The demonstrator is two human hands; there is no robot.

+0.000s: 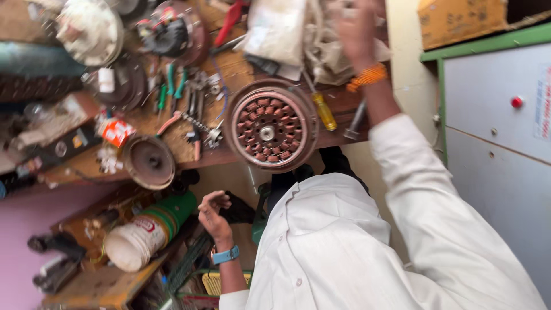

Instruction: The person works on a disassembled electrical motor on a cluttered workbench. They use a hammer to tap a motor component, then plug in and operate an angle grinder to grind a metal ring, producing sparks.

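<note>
Left hand: empty, fingers loosely curled, below the bench edge.
Right hand: blurred, grip unclear.
Wound stator: overhanging the workbench edge.

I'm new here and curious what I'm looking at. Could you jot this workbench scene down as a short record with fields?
Place: cluttered wooden bench
Centre: round motor stator with copper windings, at the bench edge
Beside it: yellow screwdriver; pliers to the left
Left hand: low, fingers curled, empty, near a white tub
Right hand: raised over the bench's far side, blurred; grip unclear
Clothing: white shirt
</note>
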